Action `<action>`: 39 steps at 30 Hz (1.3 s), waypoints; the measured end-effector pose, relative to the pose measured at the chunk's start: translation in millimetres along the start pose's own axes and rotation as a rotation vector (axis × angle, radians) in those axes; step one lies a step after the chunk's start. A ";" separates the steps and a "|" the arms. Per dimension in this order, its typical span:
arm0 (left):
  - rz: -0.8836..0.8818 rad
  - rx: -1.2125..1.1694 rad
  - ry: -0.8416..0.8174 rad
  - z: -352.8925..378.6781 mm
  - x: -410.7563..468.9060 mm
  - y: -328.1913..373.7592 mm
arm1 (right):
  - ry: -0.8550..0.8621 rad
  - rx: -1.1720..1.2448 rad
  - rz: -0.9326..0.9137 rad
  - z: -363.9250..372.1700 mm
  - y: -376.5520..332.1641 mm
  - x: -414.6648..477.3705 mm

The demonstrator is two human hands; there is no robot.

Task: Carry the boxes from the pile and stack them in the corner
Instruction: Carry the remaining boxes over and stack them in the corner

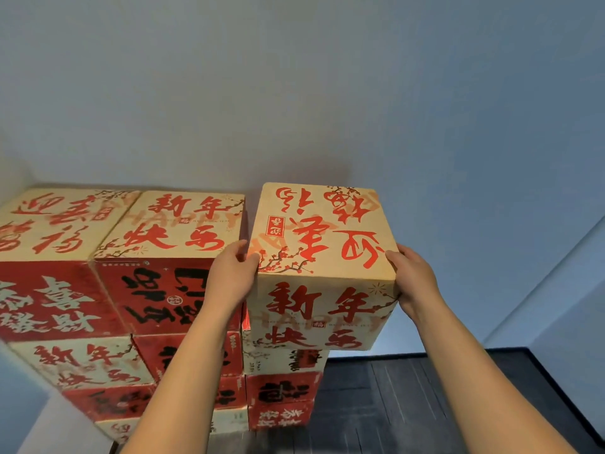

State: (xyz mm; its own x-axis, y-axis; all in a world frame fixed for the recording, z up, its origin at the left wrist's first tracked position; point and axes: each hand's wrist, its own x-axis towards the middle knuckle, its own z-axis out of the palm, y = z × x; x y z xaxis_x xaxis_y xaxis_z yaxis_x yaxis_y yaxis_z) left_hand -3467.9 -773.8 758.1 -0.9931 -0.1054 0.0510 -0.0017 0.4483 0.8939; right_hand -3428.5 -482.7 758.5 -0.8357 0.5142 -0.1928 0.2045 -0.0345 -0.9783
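Hands: our left hand (pixel 233 277) and right hand (pixel 415 280) grip the printed box (pixel 322 253).
Hidden: our fingers behind it; stack of boxes (pixel 163 291) partly covered.

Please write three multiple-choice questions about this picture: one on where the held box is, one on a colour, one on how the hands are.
1. Where is the held box?
A. on the dark floor
B. over the right end of the stack
C. at the stack's left end

2. What colour is the writing on its top face?
A. blue
B. green
C. red

3. How is it held?
A. left hand and right hand grip opposite sides
B. by one hand only
C. no hand touches it

Answers: 1 B, it is above the rightmost column; 2 C, red characters on tan card; 3 A, one hand at each side edge.
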 end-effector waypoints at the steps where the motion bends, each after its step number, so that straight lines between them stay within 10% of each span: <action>1: -0.003 0.010 0.013 0.0 10.9 0.5 | 0.000 -0.001 0.000 5.4 -1.8 8.5; 39: -0.069 0.409 0.094 30.7 109.8 -44.6 | -0.196 -0.063 0.050 78.2 38.9 136.5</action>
State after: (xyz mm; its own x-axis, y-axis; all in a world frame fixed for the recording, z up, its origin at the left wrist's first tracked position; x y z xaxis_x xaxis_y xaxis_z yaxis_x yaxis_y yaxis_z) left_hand -3580.5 -778.1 710.1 -0.9741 -0.2197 0.0544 -0.1332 0.7508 0.6469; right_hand -3574.5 -480.8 688.1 -0.9055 0.3368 -0.2581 0.2745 0.0010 -0.9616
